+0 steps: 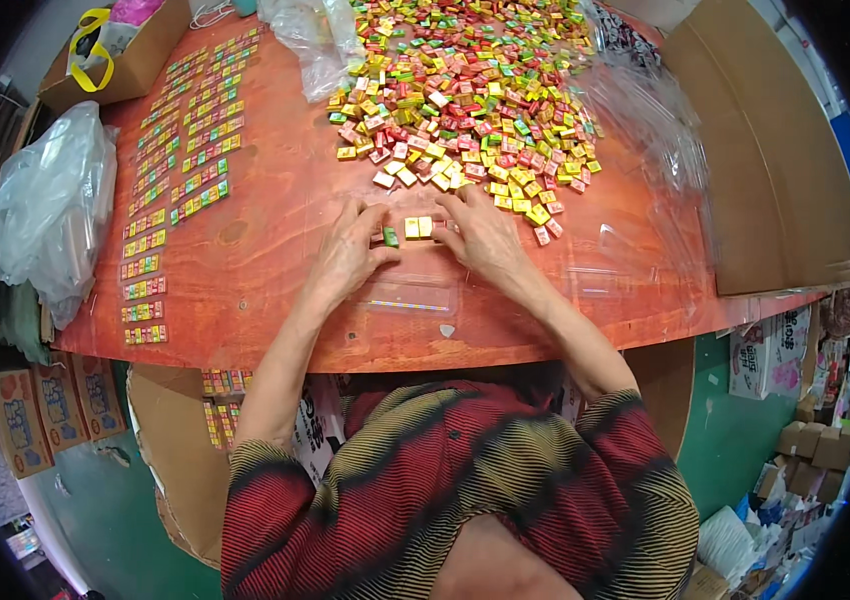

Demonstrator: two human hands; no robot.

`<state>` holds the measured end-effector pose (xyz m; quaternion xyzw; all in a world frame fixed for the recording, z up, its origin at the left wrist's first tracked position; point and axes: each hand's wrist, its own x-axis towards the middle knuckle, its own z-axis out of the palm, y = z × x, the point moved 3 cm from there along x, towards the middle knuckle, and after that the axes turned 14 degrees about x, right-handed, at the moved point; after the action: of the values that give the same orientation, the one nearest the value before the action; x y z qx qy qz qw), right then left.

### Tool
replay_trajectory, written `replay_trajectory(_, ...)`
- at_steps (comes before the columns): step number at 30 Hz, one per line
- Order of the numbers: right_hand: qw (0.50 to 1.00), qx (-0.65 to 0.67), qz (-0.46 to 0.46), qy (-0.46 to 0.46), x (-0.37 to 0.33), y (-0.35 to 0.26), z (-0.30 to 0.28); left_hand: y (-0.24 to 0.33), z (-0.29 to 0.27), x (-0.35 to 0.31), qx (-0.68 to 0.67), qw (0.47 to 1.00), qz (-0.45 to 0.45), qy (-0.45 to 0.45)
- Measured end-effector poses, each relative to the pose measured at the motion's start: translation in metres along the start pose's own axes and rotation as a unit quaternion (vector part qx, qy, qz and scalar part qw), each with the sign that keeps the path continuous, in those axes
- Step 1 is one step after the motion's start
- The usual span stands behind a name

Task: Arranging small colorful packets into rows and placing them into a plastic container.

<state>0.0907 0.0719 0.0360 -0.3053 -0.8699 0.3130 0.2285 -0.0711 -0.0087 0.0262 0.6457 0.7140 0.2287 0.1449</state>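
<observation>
My left hand (352, 250) curls its thumb and fingers about a small green box (391, 237), in touch with its left side. Just right of that box, two small yellow boxes (419, 228) stand side by side. My right hand (485, 235) is beside them on the right, its thumb and fingertips apart, with no box clearly visible between them. Clear plastic lies around the boxes, and a transparent plastic tray (410, 297) rests on the table in front of my hands.
A large pile of small red, yellow and green boxes (475, 90) covers the far middle. Filled trays (145, 265) line the left of the red table (275, 310). Clear trays (660, 190) are heaped at right, before a cardboard box (765, 150). A plastic bag (55, 200) hangs at the left edge.
</observation>
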Motion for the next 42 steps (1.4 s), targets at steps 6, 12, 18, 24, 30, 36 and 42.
replay_trajectory(6,0.996,0.017,-0.07,-0.046,-0.001,0.011,0.014,0.004,0.011,0.01,0.002,0.999,0.053,0.009)
replay_trajectory(12,0.992,-0.061,-0.106,0.019,0.004,-0.004,0.018,0.006,0.006,0.005,-0.03,0.999,0.022,-0.011)
replay_trajectory(18,0.983,-0.009,-0.167,0.071,0.022,-0.018,0.048,0.0,-0.003,0.002,0.009,1.0,-0.03,-0.003)
replay_trajectory(24,0.981,-0.026,-0.174,0.082,0.021,-0.019,0.05,-0.004,-0.011,0.003,0.062,0.997,-0.021,-0.029)
replay_trajectory(30,0.985,-0.071,-0.147,0.052,0.02,-0.013,0.055,-0.005,0.001,0.005,0.059,0.998,0.015,0.006)
replay_trajectory(36,0.994,-0.046,-0.074,0.058,-0.002,-0.015,0.0,0.008,0.009,0.011,0.029,0.999,0.019,-0.017)
replay_trajectory(42,0.979,-0.173,0.081,0.071,-0.058,0.044,-0.054,0.009,0.017,0.017,0.046,0.996,0.075,0.027)
